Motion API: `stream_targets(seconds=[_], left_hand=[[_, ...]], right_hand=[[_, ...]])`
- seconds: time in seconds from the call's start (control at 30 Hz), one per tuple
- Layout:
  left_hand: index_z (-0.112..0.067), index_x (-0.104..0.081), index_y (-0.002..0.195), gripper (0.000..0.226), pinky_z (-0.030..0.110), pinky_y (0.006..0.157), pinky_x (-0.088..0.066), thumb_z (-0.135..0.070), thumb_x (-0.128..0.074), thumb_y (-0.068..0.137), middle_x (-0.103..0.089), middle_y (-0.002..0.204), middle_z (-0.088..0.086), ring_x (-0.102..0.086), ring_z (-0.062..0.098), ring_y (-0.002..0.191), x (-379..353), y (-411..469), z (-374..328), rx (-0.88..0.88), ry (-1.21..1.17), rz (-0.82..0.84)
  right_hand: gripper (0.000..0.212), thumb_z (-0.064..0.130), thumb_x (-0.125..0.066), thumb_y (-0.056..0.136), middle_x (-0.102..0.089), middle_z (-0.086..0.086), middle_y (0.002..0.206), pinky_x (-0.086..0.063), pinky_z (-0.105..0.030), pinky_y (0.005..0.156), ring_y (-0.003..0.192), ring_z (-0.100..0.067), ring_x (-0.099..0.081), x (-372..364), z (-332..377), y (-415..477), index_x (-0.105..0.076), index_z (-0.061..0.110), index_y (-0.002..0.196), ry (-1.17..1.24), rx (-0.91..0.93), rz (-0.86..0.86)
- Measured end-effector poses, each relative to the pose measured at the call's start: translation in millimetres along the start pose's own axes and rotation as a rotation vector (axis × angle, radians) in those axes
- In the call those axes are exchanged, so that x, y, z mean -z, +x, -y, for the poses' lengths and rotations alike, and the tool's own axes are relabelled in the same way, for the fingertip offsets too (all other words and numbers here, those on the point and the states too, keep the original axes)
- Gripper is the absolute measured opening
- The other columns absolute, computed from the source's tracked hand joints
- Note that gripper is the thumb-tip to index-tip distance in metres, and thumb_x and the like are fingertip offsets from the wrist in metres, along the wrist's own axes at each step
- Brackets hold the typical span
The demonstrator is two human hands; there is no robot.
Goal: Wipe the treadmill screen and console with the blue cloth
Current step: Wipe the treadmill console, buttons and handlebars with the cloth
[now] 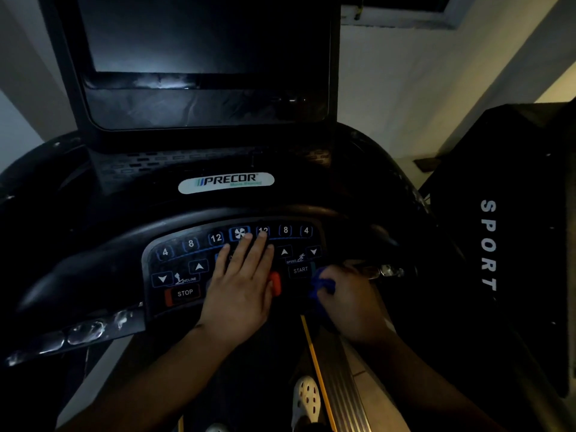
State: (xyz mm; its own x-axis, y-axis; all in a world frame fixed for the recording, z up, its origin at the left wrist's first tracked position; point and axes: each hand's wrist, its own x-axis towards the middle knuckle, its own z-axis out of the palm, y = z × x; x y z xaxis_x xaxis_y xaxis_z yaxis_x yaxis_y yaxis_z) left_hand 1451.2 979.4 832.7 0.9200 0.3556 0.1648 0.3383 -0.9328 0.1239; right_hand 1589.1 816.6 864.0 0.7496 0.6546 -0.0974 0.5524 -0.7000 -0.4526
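Note:
The treadmill's dark screen (202, 35) fills the top centre, with smears along its lower edge. Below the Precor badge, the black console panel (174, 266) carries numbered keys, arrows, STOP and START. My left hand (241, 285) lies flat on the middle of the panel, fingers spread, fingertips near the fan key. My right hand (349, 300) is at the panel's right end, just right of START, closed on a bunched blue cloth (321, 283). A red tab (276, 283) shows between the two hands.
A silver handrail (84, 332) runs along the lower left and another glints at the right (386, 271). A black machine marked SPORT (489, 244) stands close on the right. White walls lie behind. A white clog (307, 400) rests on the deck.

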Motion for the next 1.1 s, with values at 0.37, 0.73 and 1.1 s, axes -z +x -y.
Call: stream_targets(seconds=[0.37,0.73,1.1], left_hand=[[-0.015,-0.031,0.155,0.062,0.053,0.122,-0.013,-0.042,-0.033,0.099,-0.017,0.166,0.006,-0.01,0.026,0.153,0,0,3,-0.011,0.021,0.004],[-0.015,-0.03,0.155,0.063,0.054,0.122,-0.013,-0.043,-0.035,0.099,-0.016,0.166,0.006,-0.008,0.025,0.154,-1,0,2,-0.009,0.023,0.015],[-0.014,-0.032,0.154,0.063,0.053,0.122,-0.014,-0.043,-0.035,0.098,-0.017,0.166,0.006,-0.01,0.025,0.153,1,0,1,-0.007,0.027,0.015]], right_hand=[[0.019,0.023,-0.055,0.094,-0.055,0.005,0.115,-0.039,-0.021,0.084,0.104,-0.011,-0.055,-6,-8,-7,-0.06,0.023,0.113,0.051,-0.048,-0.125],[0.018,0.017,-0.059,0.093,-0.052,0.006,0.111,-0.042,-0.02,0.083,0.096,-0.007,-0.054,25,5,21,-0.063,0.019,0.109,0.127,-0.027,-0.255],[0.014,0.018,-0.057,0.094,-0.055,0.003,0.114,-0.04,-0.017,0.078,0.09,-0.006,-0.054,22,21,38,-0.064,0.02,0.105,0.063,0.035,-0.23]])
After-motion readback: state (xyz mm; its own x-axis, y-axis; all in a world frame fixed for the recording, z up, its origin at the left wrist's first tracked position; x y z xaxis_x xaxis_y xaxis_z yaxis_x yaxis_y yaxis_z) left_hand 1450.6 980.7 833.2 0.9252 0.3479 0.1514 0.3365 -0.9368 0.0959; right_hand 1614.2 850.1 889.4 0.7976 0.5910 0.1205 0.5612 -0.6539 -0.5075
